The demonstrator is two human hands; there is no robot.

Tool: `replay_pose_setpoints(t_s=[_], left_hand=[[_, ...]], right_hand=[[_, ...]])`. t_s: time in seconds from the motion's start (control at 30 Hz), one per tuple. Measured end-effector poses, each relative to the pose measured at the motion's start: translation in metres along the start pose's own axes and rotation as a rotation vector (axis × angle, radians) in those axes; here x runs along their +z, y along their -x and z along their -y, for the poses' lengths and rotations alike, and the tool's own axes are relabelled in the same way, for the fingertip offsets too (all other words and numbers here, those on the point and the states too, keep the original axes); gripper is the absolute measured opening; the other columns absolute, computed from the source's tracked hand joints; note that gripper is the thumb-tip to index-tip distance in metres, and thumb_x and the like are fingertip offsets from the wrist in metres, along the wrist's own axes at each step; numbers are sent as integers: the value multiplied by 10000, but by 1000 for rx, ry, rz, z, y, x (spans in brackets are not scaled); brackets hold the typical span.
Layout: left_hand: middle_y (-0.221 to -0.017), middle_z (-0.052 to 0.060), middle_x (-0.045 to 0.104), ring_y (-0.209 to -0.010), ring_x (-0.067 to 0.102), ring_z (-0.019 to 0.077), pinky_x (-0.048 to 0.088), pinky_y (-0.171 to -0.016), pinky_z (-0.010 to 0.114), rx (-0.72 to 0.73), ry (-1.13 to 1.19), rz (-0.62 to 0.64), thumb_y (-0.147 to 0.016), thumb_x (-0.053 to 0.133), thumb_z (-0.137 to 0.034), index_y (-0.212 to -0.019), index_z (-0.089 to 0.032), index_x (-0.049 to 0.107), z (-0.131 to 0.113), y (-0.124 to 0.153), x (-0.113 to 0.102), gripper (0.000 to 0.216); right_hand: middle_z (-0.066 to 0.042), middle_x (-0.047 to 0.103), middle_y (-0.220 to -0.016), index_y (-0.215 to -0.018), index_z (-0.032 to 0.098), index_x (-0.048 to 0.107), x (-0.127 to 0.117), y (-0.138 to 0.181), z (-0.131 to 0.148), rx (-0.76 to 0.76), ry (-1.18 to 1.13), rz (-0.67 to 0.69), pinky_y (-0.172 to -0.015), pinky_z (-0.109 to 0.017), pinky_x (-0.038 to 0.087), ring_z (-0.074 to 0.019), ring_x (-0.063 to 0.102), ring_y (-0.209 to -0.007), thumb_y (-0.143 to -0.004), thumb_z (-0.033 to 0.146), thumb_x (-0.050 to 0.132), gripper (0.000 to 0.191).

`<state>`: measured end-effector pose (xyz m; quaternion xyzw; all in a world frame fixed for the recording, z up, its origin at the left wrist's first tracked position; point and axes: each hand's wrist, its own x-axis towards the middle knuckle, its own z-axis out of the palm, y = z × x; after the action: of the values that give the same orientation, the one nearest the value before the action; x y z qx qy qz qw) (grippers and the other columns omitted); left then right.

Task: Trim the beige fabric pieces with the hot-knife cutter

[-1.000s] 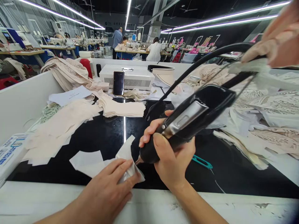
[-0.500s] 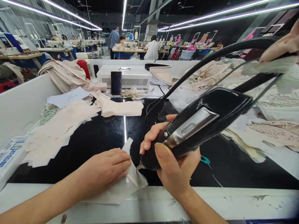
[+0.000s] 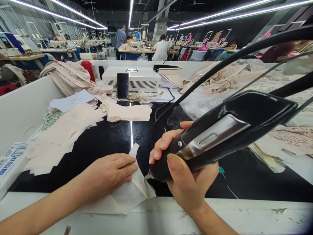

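Observation:
My left hand (image 3: 112,171) lies flat, its fingers stretched over a thin off-white fabric piece (image 3: 130,197) at the table's near edge and pressing it down. A narrow folded strip of that fabric sticks out past the fingertips. In my right hand (image 3: 188,182) is a black glue gun (image 3: 212,130) with a metal lever on its side. My fingers and thumb wrap round its front part. Its small nozzle points down-left, close to the fabric's right edge; I cannot tell whether it touches. A thick black cable (image 3: 220,62) runs from the tool's side of the view.
Stacked beige fabric pieces (image 3: 128,112) lie at the back of the black tabletop (image 3: 102,140), with more cut pieces (image 3: 58,140) on the left. A phone (image 3: 122,85) leans against a white vented box (image 3: 144,78). Lace fabric (image 3: 288,140) is heaped on the right. Several people work behind.
My right hand and the glue gun have shifted slightly right, with the tool's rear end farther right. A blurred hand at the upper right has left the view. My left hand stays on the fabric.

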<state>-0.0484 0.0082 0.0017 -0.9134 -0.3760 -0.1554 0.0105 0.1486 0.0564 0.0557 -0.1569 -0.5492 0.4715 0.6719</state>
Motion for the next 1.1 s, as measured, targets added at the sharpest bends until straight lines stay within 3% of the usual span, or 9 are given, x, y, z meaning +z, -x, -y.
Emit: replay_pose_setpoints(t_s=[0.23,0.5,1.1], left_hand=[[-1369,134,646,-1251,641,253,561,-1070,412,22,-86,17,-1112,428,-297,-1402,-137,570,-3,1,1,360],[-1374,183,619,-1254,644,330,569,-1029,508,20,-69,118,-1068,525,-411,-1427,-239,545,-12,-1,-12,399],[-1401,214,600,-1261,635,330,553,-1034,496,5,-107,36,-1029,607,-429,-1384,-245,562,-18,3,-3,402]], right_hand=[[26,622,-817,-1107,287,535,1,0,0,4,21,8,-466,-270,554,-125,586,-567,-869,376,807,373],[17,646,-823,-1178,297,554,3,1,2,32,0,-22,-477,-290,575,-144,613,-586,-853,355,822,425],[33,627,-800,-1163,291,590,5,-4,0,20,13,-83,-460,-278,553,-130,592,-551,-836,346,833,411]])
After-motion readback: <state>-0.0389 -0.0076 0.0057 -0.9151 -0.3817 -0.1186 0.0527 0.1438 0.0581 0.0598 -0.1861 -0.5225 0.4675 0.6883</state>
